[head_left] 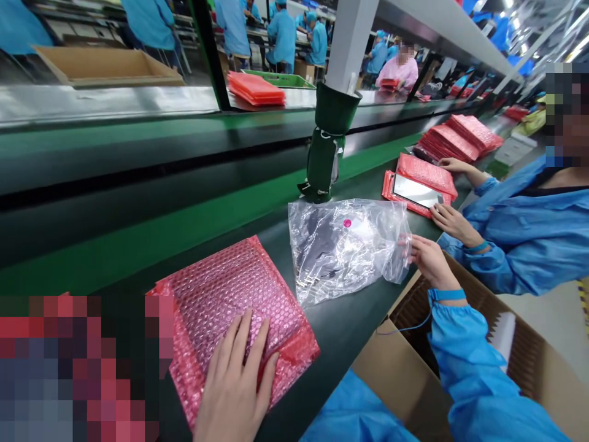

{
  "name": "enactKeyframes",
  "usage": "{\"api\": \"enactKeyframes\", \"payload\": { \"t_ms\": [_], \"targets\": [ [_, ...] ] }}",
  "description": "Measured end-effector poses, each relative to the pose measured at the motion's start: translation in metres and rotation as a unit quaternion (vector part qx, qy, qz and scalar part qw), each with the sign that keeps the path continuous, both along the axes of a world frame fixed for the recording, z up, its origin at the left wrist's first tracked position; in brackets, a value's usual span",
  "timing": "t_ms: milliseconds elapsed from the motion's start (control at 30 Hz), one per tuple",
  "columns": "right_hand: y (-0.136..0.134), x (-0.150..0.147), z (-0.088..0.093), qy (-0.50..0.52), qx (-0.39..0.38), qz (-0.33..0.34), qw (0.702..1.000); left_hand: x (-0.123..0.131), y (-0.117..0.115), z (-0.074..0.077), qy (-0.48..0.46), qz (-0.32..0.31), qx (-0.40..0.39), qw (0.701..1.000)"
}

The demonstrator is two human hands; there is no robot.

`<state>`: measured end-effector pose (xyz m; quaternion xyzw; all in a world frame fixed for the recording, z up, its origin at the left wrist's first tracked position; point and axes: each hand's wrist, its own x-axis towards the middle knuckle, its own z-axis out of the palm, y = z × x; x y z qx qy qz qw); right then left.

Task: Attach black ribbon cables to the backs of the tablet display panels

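My left hand (242, 368) lies flat with fingers stretched on a red bubble-wrap pouch (230, 294), which rests on the dark bench. Right of it lies a clear plastic bag (340, 252), crinkled, with a round pink sticker; dark and small metallic-looking parts show through, too unclear to name. My right hand (430, 261), with a blue wrist strap, pinches the bag's right edge between its fingers. Part of the pouch is hidden beneath my left hand.
A green-wrapped post (324, 153) stands behind the bag. An open cardboard box (405, 368) with dividers sits below the bench edge. At right, a co-worker's hands touch a red pouch (427, 175) and a flat panel (416, 191); stacked pouches (460, 138) lie beyond.
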<state>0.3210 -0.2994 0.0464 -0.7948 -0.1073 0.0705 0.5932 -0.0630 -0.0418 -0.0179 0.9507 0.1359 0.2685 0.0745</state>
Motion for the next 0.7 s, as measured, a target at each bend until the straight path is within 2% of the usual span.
{"api": "enactKeyframes", "payload": {
  "t_ms": [233, 333, 433, 700],
  "targets": [
    [0.02, 0.032, 0.003, 0.059, -0.023, 0.069, 0.996, 0.003, -0.001, 0.004, -0.002, 0.006, -0.03, 1.0],
    [0.029, 0.042, 0.004, 0.076, -0.036, 0.068, 0.994, 0.004, -0.002, 0.001, -0.01, 0.01, -0.05, 0.999],
    [0.034, 0.048, 0.004, 0.095, -0.025, 0.066, 0.993, 0.005, -0.002, -0.001, -0.018, 0.009, -0.062, 0.998],
    [0.048, 0.057, 0.011, 0.133, 0.021, 0.123, 0.983, 0.005, 0.002, -0.003, -0.043, 0.0, -0.072, 0.996]
  ]
}}
